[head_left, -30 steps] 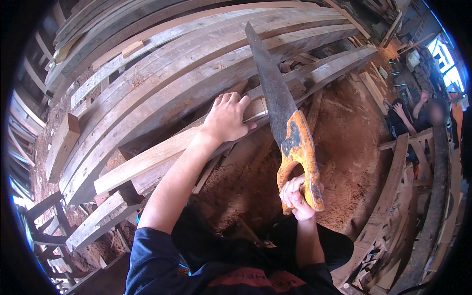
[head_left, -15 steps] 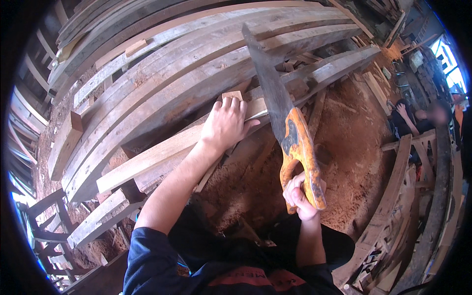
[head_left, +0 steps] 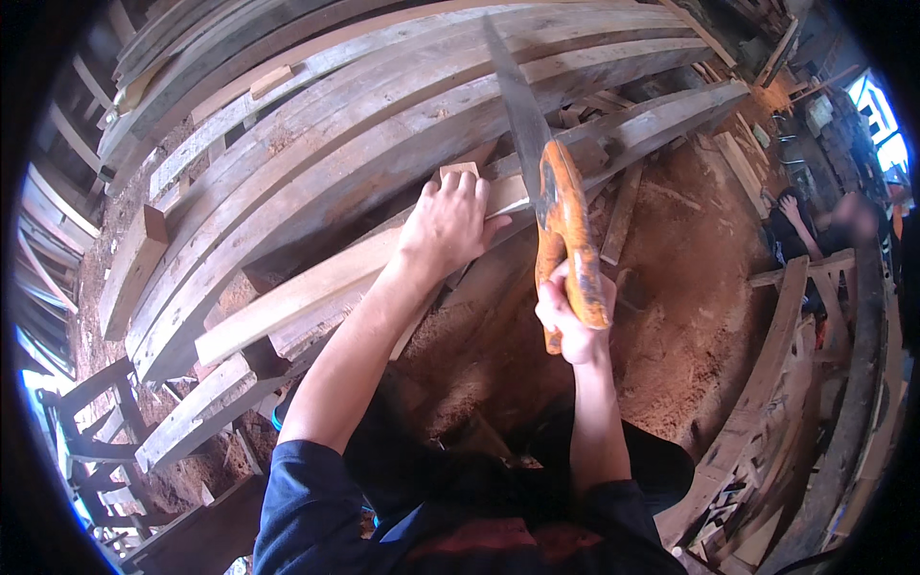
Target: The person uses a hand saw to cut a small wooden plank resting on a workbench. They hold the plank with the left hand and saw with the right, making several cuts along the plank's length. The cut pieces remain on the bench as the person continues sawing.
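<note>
"Several long grey beams (head_left: 422,134) run side by side. What's in front of them?"

"One pale wooden strip (head_left: 321,285), slanting up to the right, with a saw (head_left: 561,182) near its right end, blade (head_left: 520,105) pointing up and away. Whether the teeth touch wood, I can't tell."

"And the hands?"

"The right hand (head_left: 575,309) wraps round the saw's orange handle (head_left: 572,225). The left hand (head_left: 447,216) lies over the strip, fingers close together, thumb spread; whether it pinches, I can't tell. A small wood piece (head_left: 460,169) shows by its fingertips."
</note>
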`<state>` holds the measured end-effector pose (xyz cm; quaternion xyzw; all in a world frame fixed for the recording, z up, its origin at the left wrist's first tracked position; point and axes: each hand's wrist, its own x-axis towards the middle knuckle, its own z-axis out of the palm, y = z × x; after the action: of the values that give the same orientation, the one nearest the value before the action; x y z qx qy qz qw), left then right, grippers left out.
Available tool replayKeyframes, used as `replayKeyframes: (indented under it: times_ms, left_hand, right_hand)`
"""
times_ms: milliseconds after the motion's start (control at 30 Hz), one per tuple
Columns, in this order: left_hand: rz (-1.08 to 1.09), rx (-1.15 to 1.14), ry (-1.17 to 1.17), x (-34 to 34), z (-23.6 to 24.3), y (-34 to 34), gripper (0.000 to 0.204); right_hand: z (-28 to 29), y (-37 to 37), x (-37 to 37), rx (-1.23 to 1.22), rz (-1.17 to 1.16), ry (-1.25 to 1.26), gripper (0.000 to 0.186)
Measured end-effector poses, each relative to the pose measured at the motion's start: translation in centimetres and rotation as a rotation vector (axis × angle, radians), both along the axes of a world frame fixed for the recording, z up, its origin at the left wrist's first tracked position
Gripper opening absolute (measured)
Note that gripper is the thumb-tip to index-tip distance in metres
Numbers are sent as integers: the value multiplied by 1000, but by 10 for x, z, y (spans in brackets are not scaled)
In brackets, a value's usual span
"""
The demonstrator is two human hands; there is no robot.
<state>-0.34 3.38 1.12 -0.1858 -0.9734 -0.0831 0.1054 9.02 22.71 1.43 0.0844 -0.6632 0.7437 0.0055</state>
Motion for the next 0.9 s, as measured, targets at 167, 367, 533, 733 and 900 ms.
replayKeyframes:
  times_ms: [167,367,533,733,900]
  left_hand:
    - [-11,41,64,-3,-7,-5,58]
    - [30,27,-1,-2,0,-6,54]
    - [-9,51,36,0,-3,-8,52]
    - [-52,115,34,-5,-2,-10,52]
    - [-85,68,54,5,-2,-15,52]
  right_hand:
    - [-21,26,56,-78,-12,17,19]
    - [2,22,39,-18,-38,-53,17]
    - [24,35,39,-251,115,-157,16]
    - [33,40,37,-71,153,-129,14]
    - [5,28,61,-386,111,-134,10]
